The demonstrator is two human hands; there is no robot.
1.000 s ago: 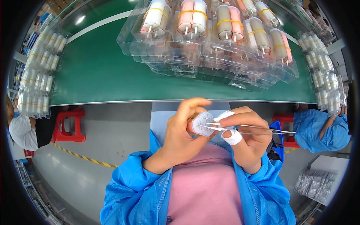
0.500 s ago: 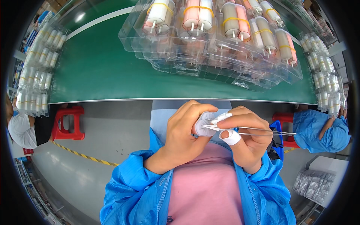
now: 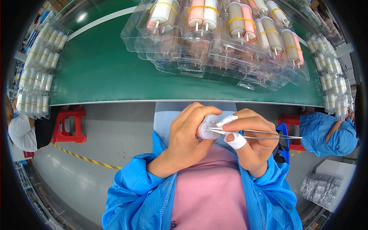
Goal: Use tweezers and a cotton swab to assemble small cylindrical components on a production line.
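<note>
My left hand [image 3: 190, 132] is closed around a pale, translucent rounded piece [image 3: 206, 131], whose end faces toward my right. Between the thumb and fingers of my right hand [image 3: 255, 134] is a pair of metal tweezers [image 3: 264, 134], with the tips at the face of the pale piece. White tape [image 3: 235, 141] wraps my right thumb, and a white wrap [image 3: 227, 121] covers a fingertip. The far part of the pale piece is hidden in my left palm. Both hands are held over my lap, just in front of the table edge.
Stacked clear plastic trays [image 3: 184, 50] with banded pink, white and grey cylinders stand on the green table [image 3: 103, 73]. More trays line both sides. Red stools [image 3: 71, 125] and co-workers flank me, one in a blue sleeve [image 3: 326, 132]. A blue bin [image 3: 283, 143] is at my right.
</note>
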